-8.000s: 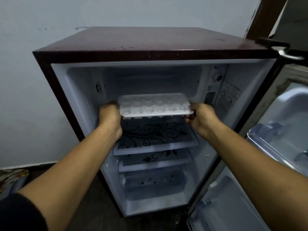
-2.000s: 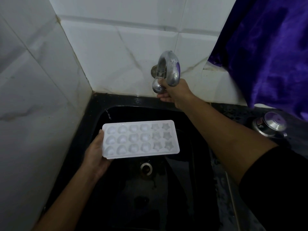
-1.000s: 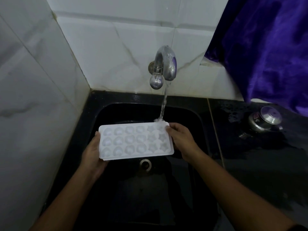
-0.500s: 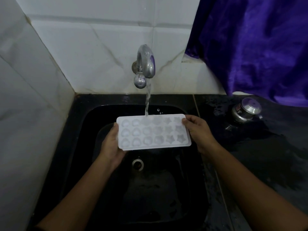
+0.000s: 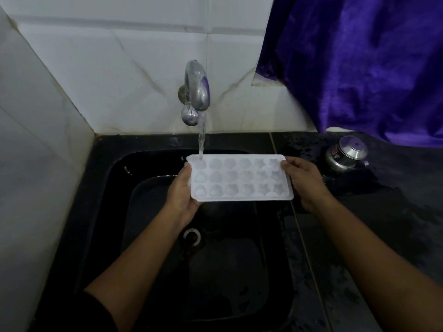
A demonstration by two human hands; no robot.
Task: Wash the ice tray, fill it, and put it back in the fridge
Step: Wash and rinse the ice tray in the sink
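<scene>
Ice tray (image 5: 241, 179) held level over the sink (image 5: 153, 236), centre frame.

Left hand (image 5: 183, 195) and right hand (image 5: 303, 182) each clamp one short end. Water (image 5: 201, 137) from the tap (image 5: 197, 88) lands in the upper-left cavity. A steel pot (image 5: 347, 155) stands at right.

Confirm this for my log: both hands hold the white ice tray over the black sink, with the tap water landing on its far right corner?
Not quite. The head view shows the water landing on the far left corner of the ice tray, beside the left hand. The right hand holds the other end over the sink.
</scene>
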